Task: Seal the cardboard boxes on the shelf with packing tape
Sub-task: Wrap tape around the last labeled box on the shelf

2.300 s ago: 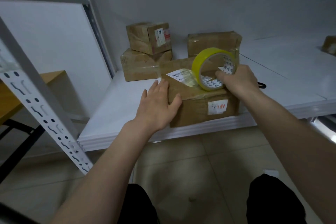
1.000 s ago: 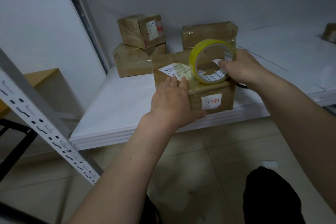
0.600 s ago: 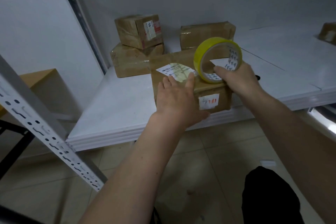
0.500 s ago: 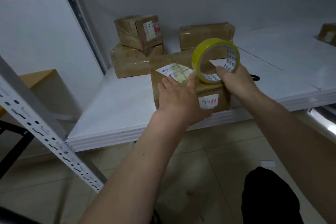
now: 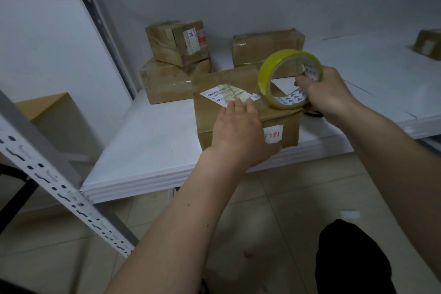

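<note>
We press our left hand (image 5: 238,131) flat on the front box (image 5: 241,105) at the shelf (image 5: 148,141) edge. Our right hand (image 5: 324,93) grips the tape roll (image 5: 290,79) through its core. The cardboard appears light and likely to slide; steady the top.

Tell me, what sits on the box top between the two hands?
In the head view, a white label lies between the left hand and the tape roll in the right hand.
</note>
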`<state>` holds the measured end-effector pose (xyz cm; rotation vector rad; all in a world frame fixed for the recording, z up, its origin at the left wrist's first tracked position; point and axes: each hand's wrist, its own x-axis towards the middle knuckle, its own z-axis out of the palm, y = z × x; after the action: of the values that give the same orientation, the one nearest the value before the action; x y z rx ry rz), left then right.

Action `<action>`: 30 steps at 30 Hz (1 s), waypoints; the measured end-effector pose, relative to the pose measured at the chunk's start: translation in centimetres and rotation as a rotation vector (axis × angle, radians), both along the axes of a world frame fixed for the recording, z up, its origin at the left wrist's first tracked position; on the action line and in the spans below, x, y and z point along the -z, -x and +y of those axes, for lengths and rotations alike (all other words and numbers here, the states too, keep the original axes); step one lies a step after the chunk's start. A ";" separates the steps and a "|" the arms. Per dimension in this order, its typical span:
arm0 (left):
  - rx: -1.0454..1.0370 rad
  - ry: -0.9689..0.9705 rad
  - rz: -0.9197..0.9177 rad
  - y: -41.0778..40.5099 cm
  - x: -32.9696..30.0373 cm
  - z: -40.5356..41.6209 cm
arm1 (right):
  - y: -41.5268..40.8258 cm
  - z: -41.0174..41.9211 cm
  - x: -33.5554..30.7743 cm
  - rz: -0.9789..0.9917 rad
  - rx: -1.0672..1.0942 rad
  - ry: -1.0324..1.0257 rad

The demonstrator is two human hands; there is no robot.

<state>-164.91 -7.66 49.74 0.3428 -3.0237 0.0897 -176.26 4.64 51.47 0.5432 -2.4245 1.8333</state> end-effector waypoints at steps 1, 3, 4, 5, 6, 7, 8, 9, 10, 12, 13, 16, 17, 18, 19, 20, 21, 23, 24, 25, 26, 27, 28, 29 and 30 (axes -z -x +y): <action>0.001 0.001 0.004 0.0 0.0 0.0 | 0.1 0.3 0.1 -0.014 -0.010 0.029; -0.002 -0.007 0.008 0.0 0.0 0.1 | 0.3 0.5 0.3 -0.027 -0.023 0.070; -0.004 -0.013 0.007 0.0 0.0 0.1 | 0.3 0.5 0.5 -0.037 -0.027 0.095; -0.004 -0.014 0.006 -0.1 0.0 0.2 | 0.4 0.5 0.6 -0.044 -0.025 0.124; -0.004 -0.012 0.006 -0.1 0.0 0.2 | 0.4 0.5 0.7 -0.050 -0.015 0.151; -0.005 -0.011 0.007 -0.2 0.0 0.2 | 0.5 0.5 0.8 -0.053 -0.004 0.170; -0.006 -0.011 0.009 -0.2 0.1 0.2 | 0.4 0.4 0.9 -0.063 0.010 0.184; -0.008 -0.009 0.010 -0.2 0.1 0.3 | 0.3 0.2 1.1 -0.076 0.025 0.199; -0.012 -0.006 0.008 -0.1 0.1 0.3 | 0.1 -0.1 1.5 -0.096 0.039 0.216; -0.019 0.008 -0.003 0.0 0.1 0.6 | -0.2 -0.6 2.4 -0.125 0.063 0.234; -0.023 0.024 -0.011 0.2 0.1 0.8 | -0.4 -0.8 2.8 -0.131 0.071 0.213; -0.041 0.073 -0.028 0.5 0.1 1.1 | -0.5 -0.8 2.6 -0.106 0.060 0.122; -0.044 0.075 -0.029 0.6 0.1 1.1 | -0.3 -0.6 2.2 -0.093 0.043 0.103; -0.039 0.072 -0.024 0.7 0.1 1.0 | -0.1 -0.4 1.8 -0.081 0.033 0.086; -0.026 0.068 -0.012 0.8 0.1 0.9 | 0.1 -0.1 1.5 -0.065 0.024 0.060; -0.006 0.069 0.005 0.9 0.2 0.8 | 0.2 0.0 1.2 -0.048 0.012 0.035; 0.017 0.077 0.017 0.9 0.1 0.7 | 0.4 0.1 1.0 -0.034 -0.003 0.012; 0.050 0.087 0.014 1.1 -0.1 0.6 | 0.5 0.1 0.6 -0.006 -0.024 -0.012; 0.055 0.073 0.010 1.2 -0.1 0.7 | 0.6 0.1 0.5 -0.001 -0.024 0.003; 0.053 0.053 0.014 1.3 -0.1 0.8 | 0.6 0.2 0.5 -0.019 -0.016 0.041; 0.050 0.036 0.027 1.3 0.1 1.0 | 0.8 0.4 0.7 -0.070 -0.006 0.110; 0.048 0.032 0.043 1.3 0.2 1.1 | 0.9 0.7 1.0 -0.154 0.000 0.210; 0.047 0.037 0.058 1.3 0.4 1.2 | 1.1 1.0 1.3 -0.246 0.002 0.317; 0.045 0.044 0.070 1.3 0.6 1.2 | 1.1 1.3 1.6 -0.317 -0.002 0.397; 0.042 0.047 0.080 1.3 0.7 1.2 | 1.2 1.5 1.8 -0.354 -0.005 0.424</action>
<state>-166.23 -6.47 49.01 0.2720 -2.9430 0.1405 -177.43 6.12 49.70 0.2048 -2.0976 2.5307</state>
